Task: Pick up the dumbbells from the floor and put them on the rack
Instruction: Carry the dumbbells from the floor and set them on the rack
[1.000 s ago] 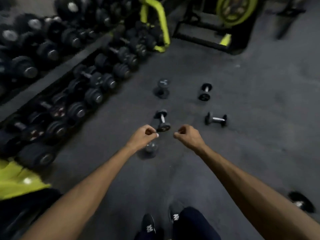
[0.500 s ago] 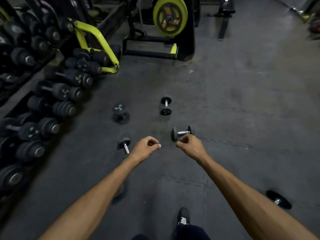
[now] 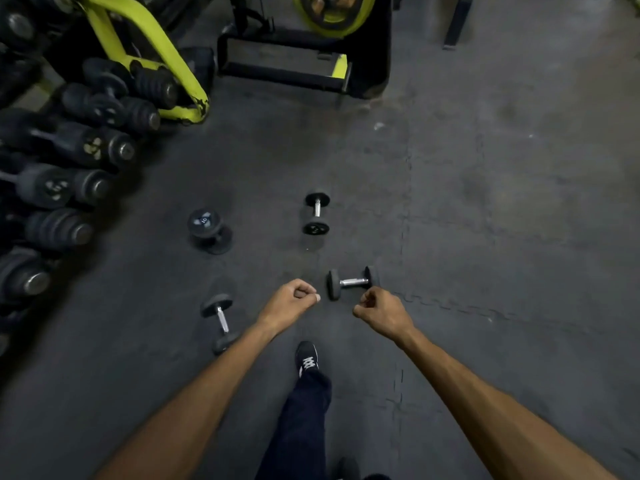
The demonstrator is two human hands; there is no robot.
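Observation:
Several small black dumbbells lie on the dark rubber floor. One with a chrome handle (image 3: 350,282) lies crosswise just beyond my hands. Another (image 3: 317,213) lies farther ahead, a third (image 3: 220,320) lies left of my left forearm, and a larger one (image 3: 207,230) stands on end to the left. My left hand (image 3: 289,303) and my right hand (image 3: 379,311) are both held out in loose fists with nothing in them. The dumbbell rack (image 3: 62,161), full of big black dumbbells, runs along the left edge.
A yellow rack frame (image 3: 152,46) stands at the upper left. A plate machine with a yellow weight plate (image 3: 332,12) stands at the top centre. My shoe (image 3: 306,356) and dark trouser leg step forward between my arms. Open floor stretches to the right.
The view has swung right and moved forward. The floor dumbbells now lie closer to my hands. Both fists have stayed closed and held out in front.

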